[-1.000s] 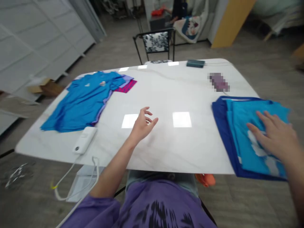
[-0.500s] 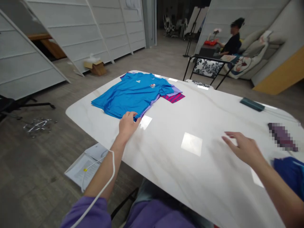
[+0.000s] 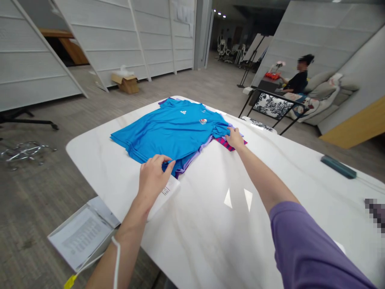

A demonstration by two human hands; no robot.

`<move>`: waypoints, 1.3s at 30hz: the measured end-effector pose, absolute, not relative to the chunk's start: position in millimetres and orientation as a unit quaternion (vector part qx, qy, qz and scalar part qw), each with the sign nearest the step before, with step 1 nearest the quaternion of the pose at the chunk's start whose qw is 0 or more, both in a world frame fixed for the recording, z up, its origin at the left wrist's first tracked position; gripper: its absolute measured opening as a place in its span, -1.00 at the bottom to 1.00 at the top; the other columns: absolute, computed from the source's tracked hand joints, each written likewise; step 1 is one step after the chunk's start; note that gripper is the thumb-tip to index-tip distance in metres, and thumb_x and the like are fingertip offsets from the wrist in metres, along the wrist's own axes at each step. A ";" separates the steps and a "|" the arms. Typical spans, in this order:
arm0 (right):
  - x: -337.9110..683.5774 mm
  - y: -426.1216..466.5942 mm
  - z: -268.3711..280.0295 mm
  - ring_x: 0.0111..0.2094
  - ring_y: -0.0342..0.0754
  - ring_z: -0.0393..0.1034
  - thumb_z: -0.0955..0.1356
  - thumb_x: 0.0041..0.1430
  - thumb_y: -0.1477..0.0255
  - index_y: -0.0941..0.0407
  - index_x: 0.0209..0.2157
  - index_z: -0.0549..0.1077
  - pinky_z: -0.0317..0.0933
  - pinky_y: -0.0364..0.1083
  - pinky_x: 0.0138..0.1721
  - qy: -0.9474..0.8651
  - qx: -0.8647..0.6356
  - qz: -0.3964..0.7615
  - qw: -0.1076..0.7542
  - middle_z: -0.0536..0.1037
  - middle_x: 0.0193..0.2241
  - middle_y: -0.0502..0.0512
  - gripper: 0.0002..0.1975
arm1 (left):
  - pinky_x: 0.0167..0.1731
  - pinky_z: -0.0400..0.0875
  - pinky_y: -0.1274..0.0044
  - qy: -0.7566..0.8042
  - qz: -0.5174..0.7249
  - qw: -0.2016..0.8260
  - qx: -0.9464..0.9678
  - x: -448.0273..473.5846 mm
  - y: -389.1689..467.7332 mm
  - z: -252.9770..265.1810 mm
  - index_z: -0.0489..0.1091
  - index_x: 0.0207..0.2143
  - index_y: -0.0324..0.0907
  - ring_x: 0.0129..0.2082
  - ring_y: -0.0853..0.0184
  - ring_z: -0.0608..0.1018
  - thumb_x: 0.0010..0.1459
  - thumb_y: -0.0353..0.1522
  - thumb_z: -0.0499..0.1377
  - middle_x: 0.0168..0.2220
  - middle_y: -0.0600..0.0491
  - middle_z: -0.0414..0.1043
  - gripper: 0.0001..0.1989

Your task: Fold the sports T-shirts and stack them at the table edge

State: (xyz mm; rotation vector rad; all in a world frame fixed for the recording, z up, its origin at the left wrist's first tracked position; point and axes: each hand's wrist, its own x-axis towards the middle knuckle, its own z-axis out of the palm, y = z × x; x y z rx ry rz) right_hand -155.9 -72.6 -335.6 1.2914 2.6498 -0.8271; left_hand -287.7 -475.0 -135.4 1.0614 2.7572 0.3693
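A blue T-shirt (image 3: 171, 128) with a small white logo and a round chest badge lies spread out, face up, on the white table (image 3: 204, 212). Beneath it show the edge of a lilac garment (image 3: 197, 154) and a pink-and-navy striped garment (image 3: 224, 143). My left hand (image 3: 154, 174) pinches the shirt's near hem corner, lifting it slightly. At the right sleeve, my right hand (image 3: 235, 138) has its fingers closed on the blue cloth; its fingertips are partly hidden.
A dark green case (image 3: 338, 166) with a cable lies at the table's right. Beyond the table stands a black-framed chair (image 3: 272, 108); farther back a person (image 3: 297, 78) sits by a sofa. An open box with papers (image 3: 84, 233) is below the left edge. A white cable crosses my left forearm.
My right hand has moved from the table's right side, where it was open, across to the shirt's sleeve. My left hand stays at the hem corner, now slightly raised. The view has shifted.
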 end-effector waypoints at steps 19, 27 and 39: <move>-91.4 11.4 -353.3 -0.04 0.07 0.61 0.32 0.45 0.23 0.03 0.07 0.38 0.63 0.10 0.00 0.677 0.485 -0.488 -0.262 0.59 -0.01 0.19 -0.74 | 0.10 0.49 0.35 0.820 0.312 -0.082 0.473 -254.3 -448.2 -48.8 0.57 -0.08 -0.12 -0.03 0.18 0.63 0.52 -0.23 0.31 -0.09 -0.04 0.63 -0.84; 102.0 10.5 -315.0 0.07 0.19 0.55 0.45 0.24 0.15 0.03 -0.08 0.45 0.40 0.20 0.30 0.705 0.575 -0.320 -0.263 0.66 0.00 0.25 -0.67 | -0.18 0.49 0.52 0.680 0.367 0.189 0.606 -92.6 -448.6 -17.1 0.53 -0.10 -0.13 -0.24 0.33 0.61 0.52 -0.39 0.28 -0.26 0.04 0.58 -0.96; 417.8 -42.9 -260.2 0.29 0.28 0.46 0.33 0.19 0.47 0.19 0.20 0.63 0.32 0.23 0.43 0.751 0.635 -0.180 -0.016 0.57 0.25 0.43 -0.45 | -0.09 0.64 0.40 0.439 0.263 0.526 0.679 193.3 -449.4 -54.3 0.57 0.11 -0.12 -0.06 0.17 0.74 0.48 0.01 0.33 0.00 -0.07 0.70 -0.58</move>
